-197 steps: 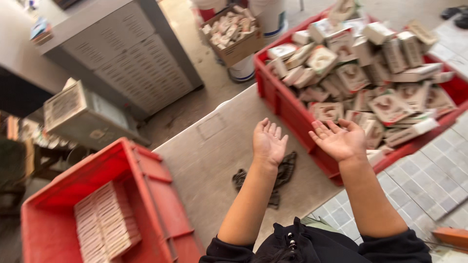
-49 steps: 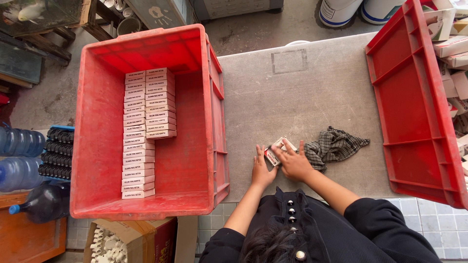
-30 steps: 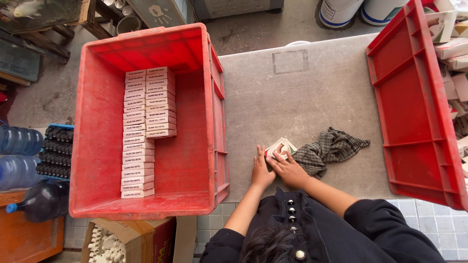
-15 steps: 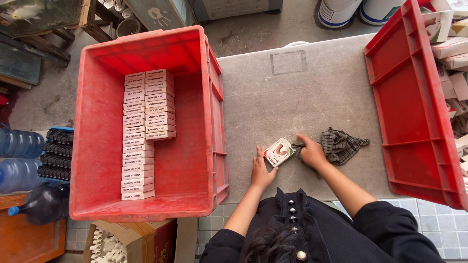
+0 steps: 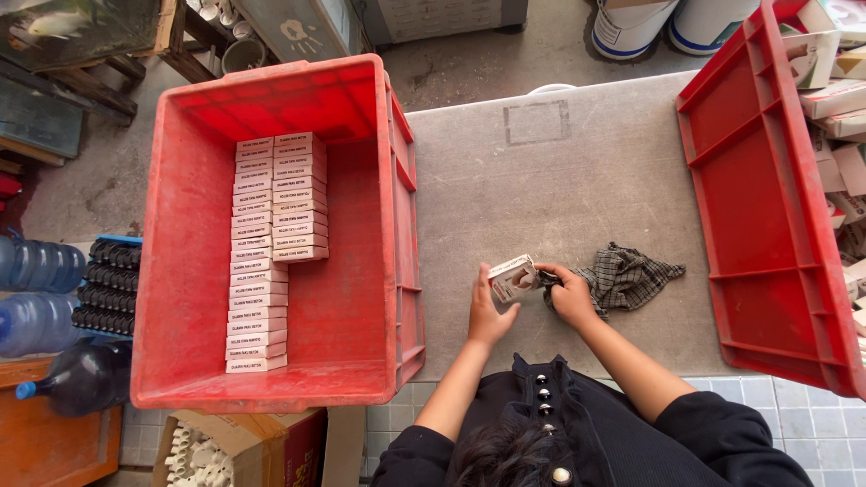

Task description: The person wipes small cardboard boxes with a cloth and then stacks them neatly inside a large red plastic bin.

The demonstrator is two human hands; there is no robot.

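Held a box [image 5: 512,280] just above the counter [image 5: 541,180], near its front edge, between the two crates. Clasped it from below with the left grip [image 5: 492,316], fingers closed round its lower end. Pinched its right side with the right grip [image 5: 570,296], closed on the box together with a corner of the cloth [image 5: 631,275]. Left the rest of the cloth bunched on the counter just to the right.

Judging by the crates, well begun but far from finished. Already laid flat in the left crate [image 5: 271,77]: two neat rows [image 5: 262,252] of like boxes, side by side, the left one running nearly the full length, the other stopping about halfway. Left bare: most of that crate's floor, on its right side. Heaped loose in the right crate [image 5: 749,180], at the edge of view: many more boxes [image 5: 839,99], unsorted and only partly visible, so could not count them. Not yet placed: the box in hand, apart from both crates.
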